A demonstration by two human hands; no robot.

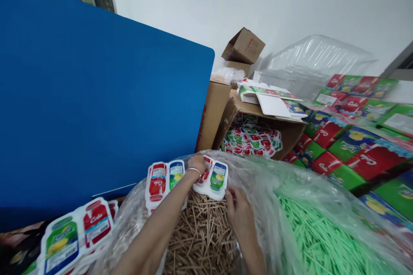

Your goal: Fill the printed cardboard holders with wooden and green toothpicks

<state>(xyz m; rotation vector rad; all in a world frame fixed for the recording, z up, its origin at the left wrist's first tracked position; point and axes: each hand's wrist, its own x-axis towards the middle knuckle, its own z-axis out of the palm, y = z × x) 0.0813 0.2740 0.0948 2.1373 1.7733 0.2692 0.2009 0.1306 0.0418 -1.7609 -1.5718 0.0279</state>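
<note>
A small stack of white-edged printed cards (pixel 211 179), showing a red cola bottle and a green lemon-drink bottle, lies at the far side of a bag of brown paper sticks (pixel 201 232). My left hand (pixel 196 164), with a bracelet at the wrist, is closed on the stack's upper left part; its fingertips are partly hidden. At the lower right edge of the same cards is my right hand (pixel 240 210), thumb and fingers bent and slightly apart, the thumb close against the edge. Another stack of matching cards (pixel 158 184) rests just left, partly behind my left forearm.
More large cards (pixel 77 236) lie at lower left, beside a blue panel (pixel 106 94). A clear bag of green sticks (pixel 319 232) stands at right. Behind are an open carton (pixel 222 124) filled with printed pieces, flattened packaging (pixel 274 105) on top, and piled red-green boxes (pixel 364 154).
</note>
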